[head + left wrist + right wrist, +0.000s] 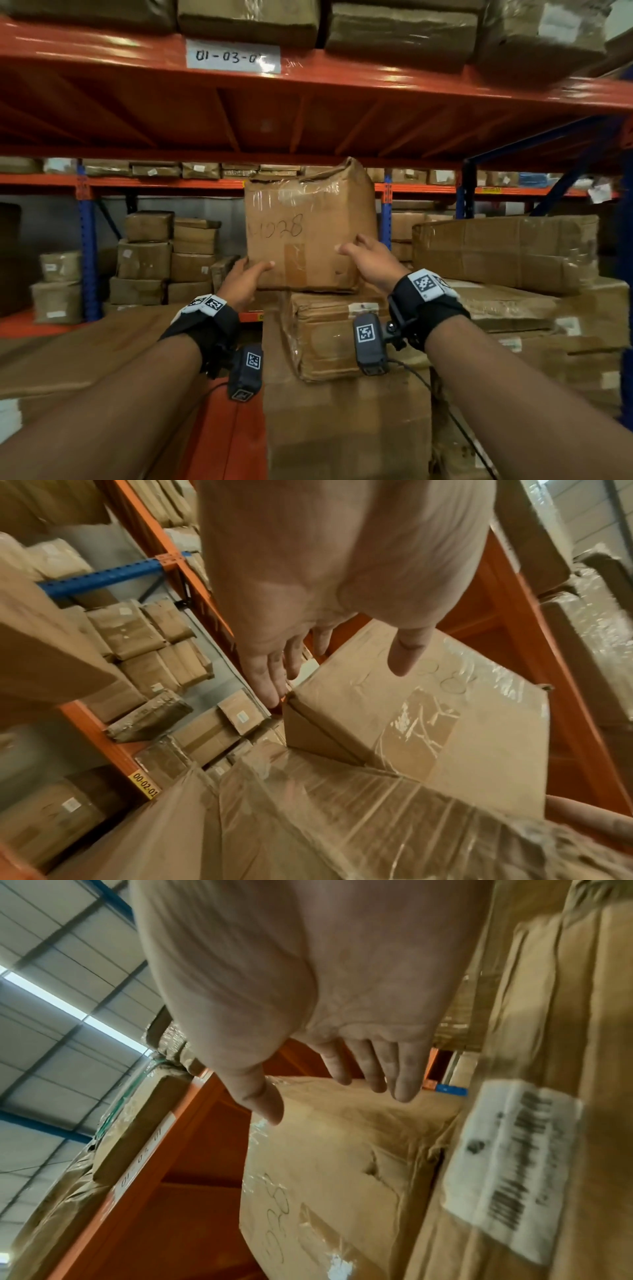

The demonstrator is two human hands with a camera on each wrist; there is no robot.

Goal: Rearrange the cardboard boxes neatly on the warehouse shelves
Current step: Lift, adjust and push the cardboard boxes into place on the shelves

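box [310, 226] between hands; yellow shelf tag [146, 787], left wrist only

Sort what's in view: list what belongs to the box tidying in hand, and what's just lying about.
In the job:
- marked box
- left hand and right hand, flat against its sides
- wrapped box it rests on

Lying about:
- shelf label
- long box, right
- far stacked boxes
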